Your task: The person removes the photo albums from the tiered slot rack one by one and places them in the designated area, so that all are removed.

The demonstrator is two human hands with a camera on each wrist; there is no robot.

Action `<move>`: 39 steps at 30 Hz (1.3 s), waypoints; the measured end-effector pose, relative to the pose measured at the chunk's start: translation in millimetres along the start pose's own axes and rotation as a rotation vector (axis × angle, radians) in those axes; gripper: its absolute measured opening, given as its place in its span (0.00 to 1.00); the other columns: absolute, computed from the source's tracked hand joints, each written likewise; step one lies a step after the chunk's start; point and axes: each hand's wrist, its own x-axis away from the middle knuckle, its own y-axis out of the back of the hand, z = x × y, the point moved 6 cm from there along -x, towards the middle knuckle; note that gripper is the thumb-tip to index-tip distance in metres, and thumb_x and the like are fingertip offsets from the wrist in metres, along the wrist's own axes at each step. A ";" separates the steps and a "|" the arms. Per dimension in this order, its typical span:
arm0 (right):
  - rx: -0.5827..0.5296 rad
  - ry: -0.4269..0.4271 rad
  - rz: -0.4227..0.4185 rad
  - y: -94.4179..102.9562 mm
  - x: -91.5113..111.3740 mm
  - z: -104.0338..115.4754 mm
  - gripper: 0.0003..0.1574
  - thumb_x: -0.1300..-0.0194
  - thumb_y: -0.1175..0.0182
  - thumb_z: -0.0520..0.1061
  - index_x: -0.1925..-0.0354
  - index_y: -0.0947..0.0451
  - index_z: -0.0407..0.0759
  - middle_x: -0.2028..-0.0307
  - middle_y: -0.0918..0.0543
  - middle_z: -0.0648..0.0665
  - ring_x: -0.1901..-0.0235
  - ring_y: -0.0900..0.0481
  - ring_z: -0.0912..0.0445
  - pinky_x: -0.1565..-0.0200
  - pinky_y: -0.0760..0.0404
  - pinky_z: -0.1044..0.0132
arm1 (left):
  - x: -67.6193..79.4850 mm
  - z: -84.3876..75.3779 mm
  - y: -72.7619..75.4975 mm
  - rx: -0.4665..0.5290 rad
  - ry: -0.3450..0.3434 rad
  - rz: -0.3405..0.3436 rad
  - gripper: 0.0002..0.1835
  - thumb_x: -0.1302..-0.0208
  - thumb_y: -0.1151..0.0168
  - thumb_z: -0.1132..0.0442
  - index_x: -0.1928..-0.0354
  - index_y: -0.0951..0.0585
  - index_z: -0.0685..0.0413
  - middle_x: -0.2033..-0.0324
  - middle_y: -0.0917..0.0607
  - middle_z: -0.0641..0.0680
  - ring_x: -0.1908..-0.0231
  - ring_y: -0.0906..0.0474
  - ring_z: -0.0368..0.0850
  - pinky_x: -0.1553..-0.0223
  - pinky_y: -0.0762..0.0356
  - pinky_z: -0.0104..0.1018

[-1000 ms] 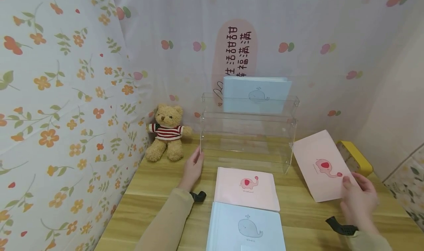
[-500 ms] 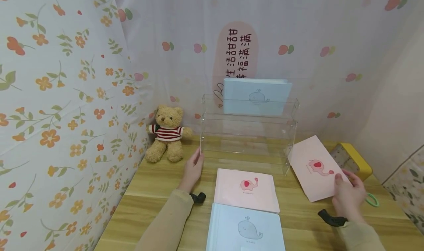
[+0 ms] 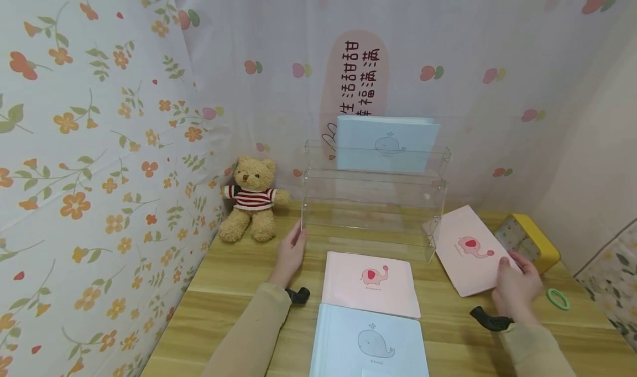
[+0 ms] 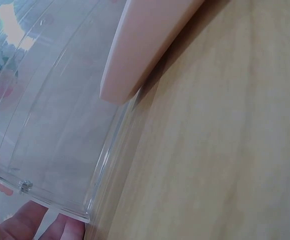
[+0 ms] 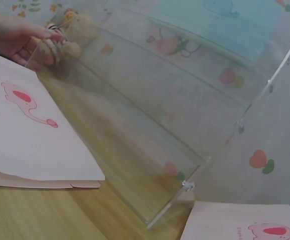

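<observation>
My left hand [image 3: 290, 255] grips the lower left side of a clear acrylic tiered rack [image 3: 370, 173], with thumb and fingers on either side of its edge panel. In my right hand [image 3: 520, 288], a pink book with an elephant on its cover [image 3: 463, 263] is pinched at its right edge, tilted beside the rack's lower right corner. Upright on the rack's upper tier leans a blue book with a whale [image 3: 358, 153]. Another pink elephant book [image 3: 345, 286] lies flat before the rack, and a blue whale book [image 3: 340, 344] lies nearer me.
A teddy bear [image 3: 252, 200] in a striped top sits left of the rack. At the right stand a yellow clock [image 3: 537, 241] and, nearer, a green ring [image 3: 558, 299] on the wooden table [image 3: 224, 288]. Patterned curtains [image 3: 269, 100] hang behind and at the left.
My right hand has moved left with the pink book, bringing it closer to the rack's right side. The green ring has come into view. My left hand stays on the rack.
</observation>
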 end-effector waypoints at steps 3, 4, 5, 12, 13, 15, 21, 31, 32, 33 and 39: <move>0.021 -0.010 0.004 -1.6 -0.1 -0.6 0.29 0.16 0.41 0.47 0.24 0.24 0.65 0.44 0.29 0.70 0.31 0.29 0.62 0.20 0.29 0.63 | 0.2 -1.7 -0.2 0.007 0.005 0.001 0.27 0.13 0.44 0.53 0.17 0.28 0.43 0.21 0.24 0.60 0.21 0.28 0.62 0.19 0.31 0.60; 0.033 -0.013 0.009 -1.5 -0.4 -1.0 0.29 0.16 0.41 0.48 0.24 0.24 0.66 0.44 0.29 0.70 0.30 0.28 0.62 0.23 0.26 0.67 | 0.3 -2.1 -0.2 0.008 0.005 0.002 0.27 0.13 0.44 0.53 0.17 0.28 0.43 0.21 0.24 0.60 0.21 0.28 0.62 0.18 0.31 0.60; 0.039 -0.011 0.012 -0.9 -1.0 -1.6 0.29 0.17 0.40 0.48 0.23 0.24 0.66 0.43 0.29 0.70 0.30 0.28 0.62 0.27 0.23 0.71 | 0.4 -2.2 -0.3 0.007 0.003 0.002 0.27 0.12 0.44 0.53 0.17 0.28 0.43 0.21 0.24 0.60 0.21 0.28 0.62 0.19 0.31 0.60; 0.155 -0.008 0.090 5.8 -8.6 -12.4 0.38 0.20 0.36 0.57 0.17 0.31 0.62 0.16 0.36 0.59 0.22 0.32 0.63 0.21 0.32 0.75 | 3.0 -3.3 1.4 -0.001 -0.006 -0.004 0.27 0.13 0.43 0.52 0.18 0.27 0.45 0.22 0.23 0.61 0.22 0.26 0.63 0.19 0.30 0.61; 0.162 -0.015 0.102 6.6 -9.5 -14.6 0.39 0.20 0.36 0.58 0.17 0.32 0.62 0.19 0.33 0.61 0.23 0.31 0.64 0.21 0.32 0.75 | 3.0 -2.8 1.5 0.001 -0.003 -0.003 0.27 0.13 0.43 0.52 0.18 0.27 0.44 0.22 0.23 0.61 0.22 0.26 0.63 0.19 0.30 0.61; 0.201 -0.021 0.123 7.7 -9.2 -17.9 0.40 0.19 0.38 0.59 0.16 0.34 0.62 0.27 0.28 0.67 0.26 0.30 0.65 0.21 0.32 0.76 | 2.8 -1.6 1.6 0.005 -0.002 -0.003 0.28 0.13 0.43 0.52 0.18 0.27 0.44 0.22 0.23 0.61 0.22 0.27 0.63 0.19 0.30 0.60; 0.384 0.038 0.181 6.2 0.4 -19.4 0.41 0.16 0.46 0.62 0.13 0.40 0.59 0.18 0.32 0.52 0.31 0.29 0.59 0.28 0.23 0.70 | 0.2 1.5 1.1 -0.006 -0.025 -0.008 0.27 0.13 0.44 0.51 0.18 0.27 0.44 0.23 0.23 0.60 0.22 0.27 0.62 0.19 0.30 0.59; 0.544 0.654 0.138 -15.3 61.1 15.2 0.27 0.20 0.43 0.48 0.33 0.21 0.32 0.27 0.28 0.24 0.25 0.33 0.32 0.23 0.35 0.38 | -1.8 4.6 -2.2 0.000 -0.031 0.001 0.28 0.13 0.44 0.48 0.18 0.27 0.43 0.22 0.24 0.59 0.21 0.27 0.61 0.19 0.29 0.58; 0.509 0.752 0.127 -20.4 71.6 21.3 0.22 0.21 0.42 0.44 0.39 0.18 0.30 0.34 0.22 0.28 0.29 0.27 0.38 0.26 0.31 0.46 | -2.0 4.5 -1.9 0.000 -0.032 -0.002 0.28 0.13 0.44 0.48 0.18 0.27 0.44 0.22 0.23 0.59 0.21 0.27 0.61 0.19 0.29 0.58; 0.471 0.847 0.124 -25.7 81.8 27.1 0.18 0.23 0.40 0.41 0.45 0.16 0.29 0.41 0.19 0.33 0.35 0.24 0.46 0.30 0.29 0.55 | -2.1 4.4 -1.5 0.001 -0.033 -0.007 0.28 0.13 0.43 0.49 0.18 0.27 0.44 0.22 0.23 0.59 0.22 0.27 0.61 0.20 0.29 0.58; 0.376 1.132 0.230 -54.8 122.6 50.9 0.08 0.29 0.36 0.31 0.54 0.15 0.27 0.56 0.19 0.48 0.51 0.29 0.79 0.44 0.30 0.88 | -0.7 1.9 -1.1 0.008 -0.024 -0.007 0.28 0.13 0.43 0.51 0.18 0.27 0.46 0.22 0.23 0.59 0.22 0.26 0.62 0.20 0.29 0.59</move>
